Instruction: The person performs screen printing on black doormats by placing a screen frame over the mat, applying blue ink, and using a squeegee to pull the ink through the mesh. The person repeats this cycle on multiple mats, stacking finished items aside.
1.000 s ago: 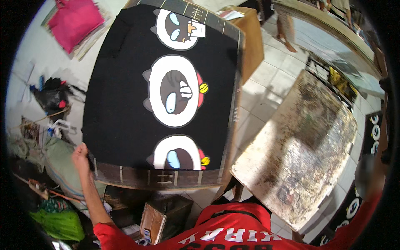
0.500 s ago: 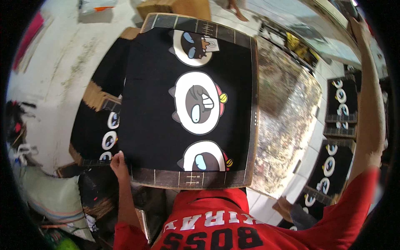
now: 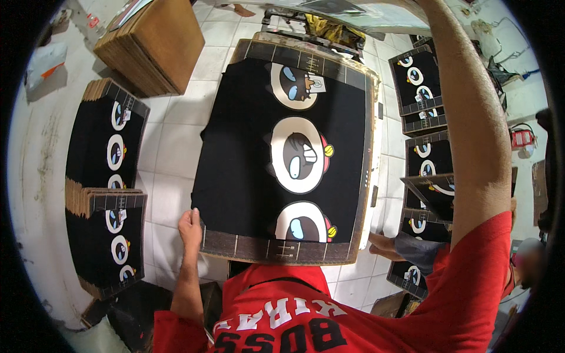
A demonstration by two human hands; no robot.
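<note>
A dark board point(image 3: 247, 247) with marked lines along its near and far ends is in front of me. Spread over it is a black cloth point(image 3: 235, 159), printed with three white-ringed cartoon faces; its left edge hangs unevenly. My left hand point(image 3: 189, 231) is closed on the board's near left corner, thumb uppermost. My right arm point(image 3: 471, 112) reaches far forward along the right side, and its hand passes out of the picture at the top. Close to that arm's far end is a pale framed panel point(image 3: 376, 15), cut off by the upper edge.
Printed black cloths on boards lie stacked at left point(image 3: 106, 159) and at right point(image 3: 421, 76). A tall pile of brown boards point(image 3: 159, 47) stands at the far left on the tiled floor point(image 3: 170, 147). Another person's foot point(image 3: 382, 244) shows at the right.
The board with its cloth has moved right, over the stained table surface, which is now nearly covered. My left hand stays on its corner. My right arm has swung forward and inward.
</note>
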